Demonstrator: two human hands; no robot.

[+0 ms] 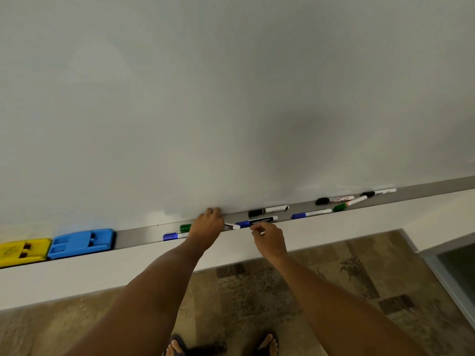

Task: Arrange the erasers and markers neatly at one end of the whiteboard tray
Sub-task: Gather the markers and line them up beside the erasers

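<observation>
I stand at the whiteboard (231,86) with both arms reaching to its tray (144,233), which runs from 8 o'clock up toward 2 o'clock across my view. My left hand (207,226) lies over the tray with fingers curled down on top of markers there; I cannot tell whether it actually grips any. A green marker (185,227) and a blue-capped marker (174,236) poke out at its 9 o'clock side, and a white-and-black marker end (232,226) sticks out at its 3 o'clock side. My right hand (268,238) is just beside a blue-and-black marker (257,223), thumb and forefinger pinched at its barrel, cap pointing toward 9 o'clock.

All the markers lie with their long axes along the tray. At 1 o'clock from my right hand a black-capped marker (268,210) lies near the board. Farther toward 2 o'clock lie another blue marker (311,213), a green-capped marker (349,203) slightly angled, a black-capped one (334,199) and 1 more black-capped marker (379,192).

At the 9 o'clock end, 2 erasers sit side by side, touching: a blue eraser (81,243) and a yellow eraser (24,252), well apart from the markers.
</observation>
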